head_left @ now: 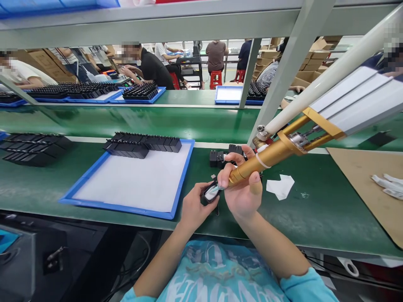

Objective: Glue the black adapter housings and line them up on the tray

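Observation:
My left hand [194, 209] is closed around a small black plastic case [205, 198], its open side facing up with something white inside. A gold cylindrical tool [252, 167] lies at a slant in my right hand [242, 196], gripped near its lower end, some fingers lifted off it. The tool's thin pale-green tip [213, 188] points into the case; whether it touches the inside cannot be made out. Behind the hands stand a few black adapters [216, 158] with pins up, partly hidden by my right hand.
Left of my hands, a blue-rimmed tray [176, 197] holds rows of black adapters [141, 144] along its far edge. More stacked adapters [34, 147] stand farther left. A torn white paper [280, 187] and a brown board [355, 176] lie right. A slanted white pole [327, 67] crosses above.

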A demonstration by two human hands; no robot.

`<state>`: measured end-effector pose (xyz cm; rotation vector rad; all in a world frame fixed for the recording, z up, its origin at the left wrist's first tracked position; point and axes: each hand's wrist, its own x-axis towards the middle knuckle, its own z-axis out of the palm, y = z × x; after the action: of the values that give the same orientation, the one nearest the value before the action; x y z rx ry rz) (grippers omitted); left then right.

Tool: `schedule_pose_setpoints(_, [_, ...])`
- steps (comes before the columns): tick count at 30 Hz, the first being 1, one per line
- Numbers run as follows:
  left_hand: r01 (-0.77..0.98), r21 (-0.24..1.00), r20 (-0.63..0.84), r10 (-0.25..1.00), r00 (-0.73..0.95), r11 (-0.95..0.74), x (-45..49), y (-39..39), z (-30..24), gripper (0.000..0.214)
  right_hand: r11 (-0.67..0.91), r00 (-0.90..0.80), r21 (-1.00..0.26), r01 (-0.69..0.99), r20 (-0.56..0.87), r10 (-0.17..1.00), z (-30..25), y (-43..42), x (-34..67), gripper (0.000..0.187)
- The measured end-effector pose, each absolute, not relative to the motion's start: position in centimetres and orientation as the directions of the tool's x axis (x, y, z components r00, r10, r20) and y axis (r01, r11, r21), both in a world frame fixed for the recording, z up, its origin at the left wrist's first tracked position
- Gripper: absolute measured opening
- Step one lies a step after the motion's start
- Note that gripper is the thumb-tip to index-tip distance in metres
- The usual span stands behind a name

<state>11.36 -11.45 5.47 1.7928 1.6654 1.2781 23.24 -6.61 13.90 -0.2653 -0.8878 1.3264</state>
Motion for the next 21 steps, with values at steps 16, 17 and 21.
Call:
schedule_pose_setpoints(16, [0.674, 0.672, 0.473, 0.878, -0.071, -0.307, 11.9, -11.0, 6.0, 0.034, 0.261, -0.031, -0.633, -0.728, 0.412, 0.911, 14.0, -6.6, 23.3, 0.044])
schedule_pose_setpoints(17, [0.683, 0.672, 0.449, 0.891, -0.068, -0.286, 11.6, -10.9, 5.9, 0.033, 0.268, -0.024, -0.629, -0.730, 0.415, 0.909, 14.0, -6.5, 23.4, 0.044])
schedule_pose_setpoints(21, [0.671, 0.721, 0.296, 0.952, -0.072, -0.173, 10.2, -10.9, 4.4, 0.030, 0.290, 0.001, -0.623, -0.727, 0.422, 0.907, 13.7, -6.1, 23.9, 0.044])
